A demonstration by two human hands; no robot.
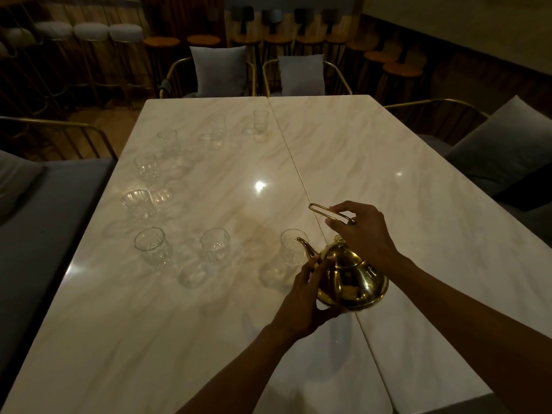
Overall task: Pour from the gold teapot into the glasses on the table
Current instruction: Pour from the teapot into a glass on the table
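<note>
The gold teapot (349, 279) is tilted, its spout tip over the rim of the nearest glass (294, 248). My right hand (363, 231) grips the teapot's thin wire handle above the lid. My left hand (304, 294) cups the pot's lower left side, thumb under its base. Several clear glasses stand in an arc on the marble table (373, 162): one (215, 245) left of the nearest, another (150, 243) further left, and more curving to the far one (260, 121). Whether liquid is flowing is not visible.
Two marble tabletops meet along a gold seam (294, 162). Chairs with grey cushions (219, 70) stand at the far end, and another cushioned seat (501, 147) on the right. A grey bench (44, 222) runs along the left. Bar stools line the back wall.
</note>
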